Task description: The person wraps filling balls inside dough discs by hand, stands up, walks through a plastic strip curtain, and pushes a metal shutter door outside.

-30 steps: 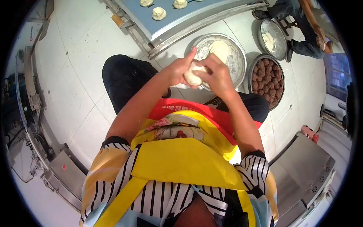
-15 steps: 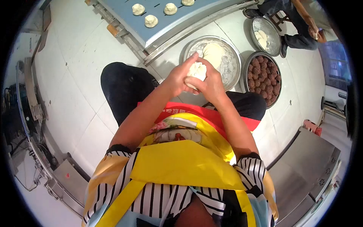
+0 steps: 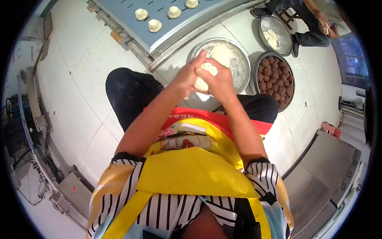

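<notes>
A round, pale dough bun (image 3: 201,84) is held between my two hands, above the near left rim of a floured metal bowl (image 3: 240,75). My left hand (image 3: 185,79) cups the bun from the left, its thumb raised. From the right, my right hand (image 3: 220,81) wraps round it, the thumb lying across the bun's top. Some of the fingers are hidden behind the dough. Flat white dough rounds (image 3: 221,55) lie overlapped in the bowl. A second metal bowl of brown balls (image 3: 275,79) stands to its right.
Several shaped buns (image 3: 154,26) sit on a blue slotted surface (image 3: 131,22) with a metal edge at the top. At the upper right, a seated person's hands (image 3: 324,24) are near another bowl with dough rounds (image 3: 271,38). A steel cabinet (image 3: 324,163) stands at the right.
My hands have closed round the bun, and my right thumb has moved over its top. The view has shifted a little, bringing more buns on the blue surface into sight.
</notes>
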Demonstrator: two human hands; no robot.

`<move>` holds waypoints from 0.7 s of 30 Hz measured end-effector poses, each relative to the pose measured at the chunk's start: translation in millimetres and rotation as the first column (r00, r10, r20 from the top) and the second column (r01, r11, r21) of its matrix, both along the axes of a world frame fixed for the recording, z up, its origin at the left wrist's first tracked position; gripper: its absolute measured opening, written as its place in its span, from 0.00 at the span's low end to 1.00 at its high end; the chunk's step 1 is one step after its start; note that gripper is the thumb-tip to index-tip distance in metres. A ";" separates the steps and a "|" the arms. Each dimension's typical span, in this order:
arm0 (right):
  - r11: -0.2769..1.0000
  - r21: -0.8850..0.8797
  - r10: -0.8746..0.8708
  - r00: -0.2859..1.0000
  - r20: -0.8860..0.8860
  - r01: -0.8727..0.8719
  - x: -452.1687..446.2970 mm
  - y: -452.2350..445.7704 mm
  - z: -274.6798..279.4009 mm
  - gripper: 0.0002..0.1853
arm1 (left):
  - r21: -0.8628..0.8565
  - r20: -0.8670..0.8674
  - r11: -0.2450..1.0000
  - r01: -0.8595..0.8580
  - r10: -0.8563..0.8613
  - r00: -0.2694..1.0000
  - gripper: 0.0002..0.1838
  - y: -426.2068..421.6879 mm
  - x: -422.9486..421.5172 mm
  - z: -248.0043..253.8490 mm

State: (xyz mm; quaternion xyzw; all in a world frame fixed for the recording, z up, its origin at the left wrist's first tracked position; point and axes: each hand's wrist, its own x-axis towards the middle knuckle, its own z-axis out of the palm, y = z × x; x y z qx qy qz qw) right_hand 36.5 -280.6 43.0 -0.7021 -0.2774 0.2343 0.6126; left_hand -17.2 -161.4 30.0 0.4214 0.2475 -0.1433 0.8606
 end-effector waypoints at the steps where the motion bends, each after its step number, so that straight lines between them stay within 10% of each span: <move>1: 0.999 0.009 -0.051 0.996 -0.068 0.051 3.2 0.5 -12.2 0.17 | -0.035 0.019 0.994 -0.106 0.107 0.994 0.36 -10.6 2.3 1.5; 6: 0.990 -0.137 -0.025 0.999 -0.029 0.021 7.2 0.8 -4.0 0.16 | -0.075 0.037 0.956 -0.285 0.288 0.957 0.34 -22.9 -3.5 6.4; 9: 0.988 0.098 0.123 0.991 -0.050 -0.118 8.0 -0.5 13.3 0.17 | -0.035 0.057 0.999 0.035 -0.033 0.998 0.34 -0.5 -9.1 2.0; 14: 0.989 -0.149 0.013 0.998 0.055 -0.005 11.0 -0.8 -16.4 0.20 | -0.129 0.065 0.941 -0.312 0.322 0.945 0.32 -20.1 3.2 -15.8; 18: 0.990 -0.025 0.139 0.985 0.107 -0.137 3.9 2.4 14.6 0.19 | 0.068 0.058 0.996 0.060 -0.064 0.996 0.37 9.4 -7.1 -2.5; 21: 0.984 -0.163 0.087 0.995 0.044 -0.079 11.5 1.6 0.4 0.22 | -0.092 0.041 0.932 -0.351 0.356 0.933 0.35 -20.4 -1.1 -6.7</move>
